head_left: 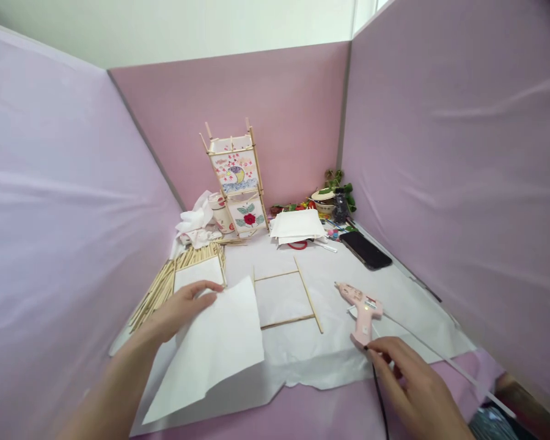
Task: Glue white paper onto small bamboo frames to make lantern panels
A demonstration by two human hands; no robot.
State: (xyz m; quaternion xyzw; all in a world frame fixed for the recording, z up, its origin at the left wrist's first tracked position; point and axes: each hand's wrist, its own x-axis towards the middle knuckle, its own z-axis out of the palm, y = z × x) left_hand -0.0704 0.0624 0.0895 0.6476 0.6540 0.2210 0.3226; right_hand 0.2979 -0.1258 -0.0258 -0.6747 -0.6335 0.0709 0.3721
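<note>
My left hand [183, 305] lies on the upper left corner of a white paper sheet [215, 348], fingers stretched toward a small white square [198, 274] resting on a pile of wooden sticks [165, 284]. My right hand [406, 373] sits at the near right, fingers loosely curled, fingertips touching the base of a pink glue gun [362, 305] and its black cord [379, 397]. Between both hands lies a square frame of thin wooden sticks [286, 293] on white paper covering the table [330, 360].
A decorated paper lantern of sticks [238, 183] stands at the back, beside crumpled tissue [195, 223], a stack of white sheets [297, 226], red scissors [297, 245], a black phone [365, 249] and a small plant [337, 192]. Pink partition walls [462, 183] enclose three sides.
</note>
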